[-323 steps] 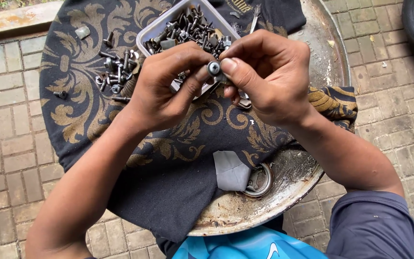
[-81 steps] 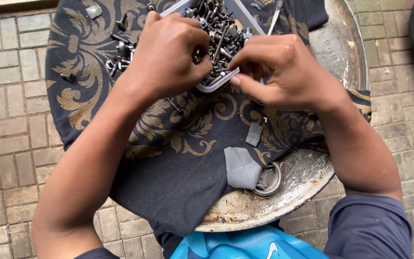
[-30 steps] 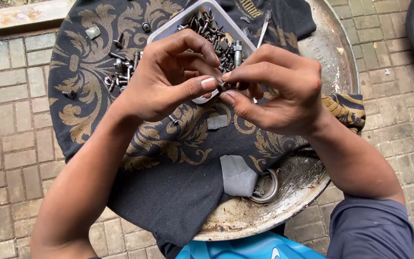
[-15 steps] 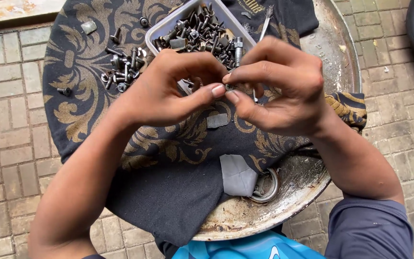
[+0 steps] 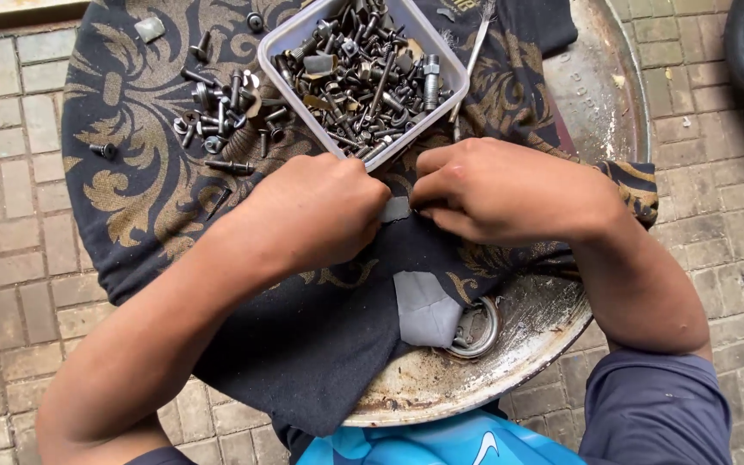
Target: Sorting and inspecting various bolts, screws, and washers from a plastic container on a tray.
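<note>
We have both hands knuckles-up, meeting at centre frame. Our left hand (image 5: 316, 211) comes in from 7 o'clock, forearm bare, fingers curled under. Our right hand (image 5: 497, 191) enters from 4 o'clock, fingers curled, fingertips hidden, thumb tucked toward the left hand, almost touching.

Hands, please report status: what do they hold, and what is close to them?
Left hand and right hand both curled, fingertips meeting over cloth. Held item hidden. Tray of bolts just beyond knuckles.
</note>
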